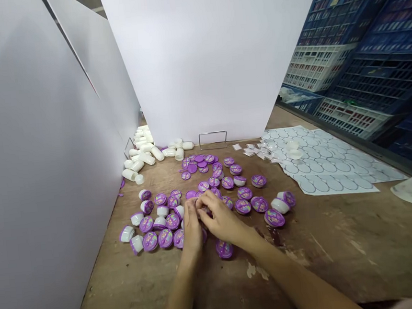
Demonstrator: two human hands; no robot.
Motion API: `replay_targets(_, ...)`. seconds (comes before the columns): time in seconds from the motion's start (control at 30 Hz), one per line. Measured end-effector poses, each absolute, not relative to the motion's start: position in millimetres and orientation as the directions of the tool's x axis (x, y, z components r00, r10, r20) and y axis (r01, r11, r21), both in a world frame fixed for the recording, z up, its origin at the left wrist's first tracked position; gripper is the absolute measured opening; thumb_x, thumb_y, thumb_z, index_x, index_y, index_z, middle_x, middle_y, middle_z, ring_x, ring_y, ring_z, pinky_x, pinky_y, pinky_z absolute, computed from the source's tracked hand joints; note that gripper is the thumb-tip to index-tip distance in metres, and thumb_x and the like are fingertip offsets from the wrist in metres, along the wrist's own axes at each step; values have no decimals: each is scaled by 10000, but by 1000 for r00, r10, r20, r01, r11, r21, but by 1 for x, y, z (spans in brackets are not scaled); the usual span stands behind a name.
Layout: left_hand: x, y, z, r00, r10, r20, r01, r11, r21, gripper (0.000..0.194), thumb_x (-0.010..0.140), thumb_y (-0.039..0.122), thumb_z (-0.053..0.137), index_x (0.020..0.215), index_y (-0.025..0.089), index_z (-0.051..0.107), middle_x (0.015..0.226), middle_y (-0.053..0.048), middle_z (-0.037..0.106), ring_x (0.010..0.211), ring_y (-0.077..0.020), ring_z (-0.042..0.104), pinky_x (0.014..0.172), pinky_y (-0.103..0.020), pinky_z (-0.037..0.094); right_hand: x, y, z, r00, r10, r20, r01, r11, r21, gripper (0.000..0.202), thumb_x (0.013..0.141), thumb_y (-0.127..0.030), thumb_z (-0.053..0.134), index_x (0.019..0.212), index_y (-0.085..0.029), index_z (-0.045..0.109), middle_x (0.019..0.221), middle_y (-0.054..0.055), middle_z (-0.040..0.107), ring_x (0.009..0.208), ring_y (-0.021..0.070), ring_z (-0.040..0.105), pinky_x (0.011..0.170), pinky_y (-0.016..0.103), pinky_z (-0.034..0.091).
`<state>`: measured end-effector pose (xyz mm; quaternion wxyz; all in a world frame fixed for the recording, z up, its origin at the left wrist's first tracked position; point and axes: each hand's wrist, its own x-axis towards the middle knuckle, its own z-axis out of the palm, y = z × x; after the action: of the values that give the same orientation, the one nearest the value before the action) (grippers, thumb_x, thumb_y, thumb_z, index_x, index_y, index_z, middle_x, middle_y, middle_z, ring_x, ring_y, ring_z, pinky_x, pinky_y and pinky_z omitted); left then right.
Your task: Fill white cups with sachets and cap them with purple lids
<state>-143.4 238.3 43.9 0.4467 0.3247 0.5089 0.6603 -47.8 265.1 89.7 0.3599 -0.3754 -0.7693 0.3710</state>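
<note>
My left hand [192, 225] and my right hand [216, 216] meet over the middle of the wooden table, fingers bent and closed together. Between them is a small thing, mostly covered by the fingers; a little purple shows there, but its kind cannot be made out. Around both hands lie many small white cups with printed purple lids, some upright and some tipped on their sides. One lidded cup [224, 249] sits just below my right wrist, and another [165, 238] lies left of my left hand. Behind the hands are loose purple lids [192, 167].
White plastic cups [146, 157] are heaped at the back left. Small clear packets [259, 150] and sheets printed with circles [322, 163] lie at the right. White panels [198, 64] stand behind and left. Stacked crates [375, 77] are beyond the table's right side.
</note>
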Motion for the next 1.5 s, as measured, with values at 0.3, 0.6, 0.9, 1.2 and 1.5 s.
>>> replay_targets(0.3,-201,234,61,-465,876,-127,-443,-107,890,474,715,333,729,1161,194,649,669,37,589,406,-29,406,371,-151,259,-86,337,100,-696,718,6,633,617,-469,243,889,-93,439,1013,-162,636,991,71,664,949,183,590,860,309,438)
replay_targets(0.6,-201,240,63,-482,861,-163,-418,-62,906,515,594,184,558,1101,129,625,790,-10,667,317,2,308,324,-168,165,-118,371,78,-596,802,-40,779,565,-272,224,768,-17,585,959,-87,681,1039,197,689,1077,290,589,941,393,402)
replay_targets(0.9,-184,243,68,-457,847,-270,-526,-13,851,349,628,279,604,929,239,431,481,137,402,340,-51,336,370,-161,205,-88,281,62,-463,610,643,194,778,-598,335,943,-144,430,1177,-228,654,1150,73,708,1121,200,631,966,387,492)
replay_targets(1.2,-170,238,77,-299,922,-245,-668,-19,744,321,697,349,677,959,188,585,898,-24,674,919,-187,651,814,-290,491,-71,263,58,-367,690,624,220,716,-663,396,845,-93,541,1213,-231,591,1239,96,642,1119,237,579,947,438,505)
replay_targets(1.5,-164,237,83,-445,890,-102,-447,-123,886,409,658,360,801,980,193,610,840,-15,674,756,-165,655,711,-302,528,-66,273,69,-173,822,543,188,569,-801,195,875,-156,519,1052,-217,573,1063,88,670,1031,215,615,904,371,492)
